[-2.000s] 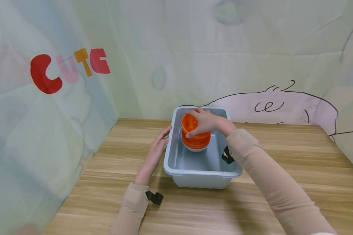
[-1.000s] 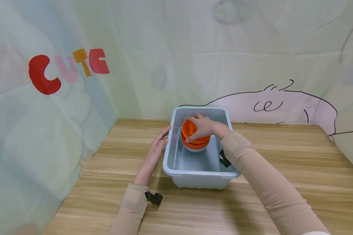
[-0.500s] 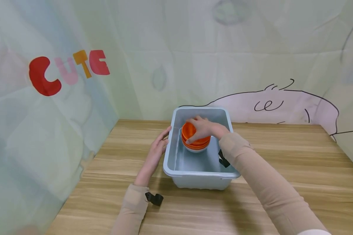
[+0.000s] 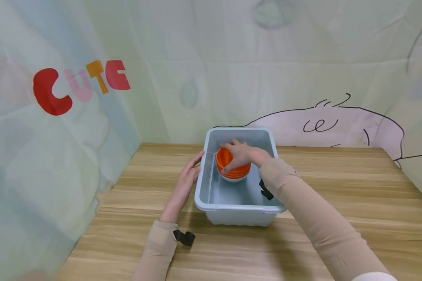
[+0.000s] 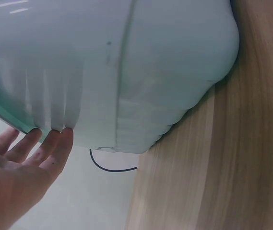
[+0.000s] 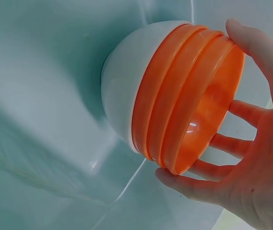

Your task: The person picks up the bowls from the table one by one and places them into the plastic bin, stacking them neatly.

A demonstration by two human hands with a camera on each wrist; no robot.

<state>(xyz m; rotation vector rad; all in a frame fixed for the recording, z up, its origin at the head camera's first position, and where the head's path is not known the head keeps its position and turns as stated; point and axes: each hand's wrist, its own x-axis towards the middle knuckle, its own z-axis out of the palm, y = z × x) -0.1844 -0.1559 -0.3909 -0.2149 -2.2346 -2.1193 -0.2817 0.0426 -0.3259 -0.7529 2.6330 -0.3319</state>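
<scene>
A stack of nested bowls (image 4: 224, 156) stands inside a light blue-grey plastic basin (image 4: 239, 208). The right wrist view shows three orange rim bands and a white outer wall on the lowest bowl (image 6: 126, 81). My right hand (image 4: 240, 153) spans the top orange bowl (image 6: 208, 115), its thumb at one side of the rim and its fingers around the other. The fingers partly hide the bowl in the head view. My left hand (image 4: 186, 182) rests against the basin's left side, fingers nearly straight, fingertips touching beneath the rim in the left wrist view.
The basin stands on a wood-grain table (image 4: 137, 195) near its back edge. A printed cloth backdrop (image 4: 197, 78) hangs behind and to the left. Small black wrist devices (image 4: 185, 237) are strapped to both sleeves.
My right hand has lowered the top orange bowl onto the stack, so its rim now sits close to the others. Over the last half second it barely moves. The left hand stays at the basin.
</scene>
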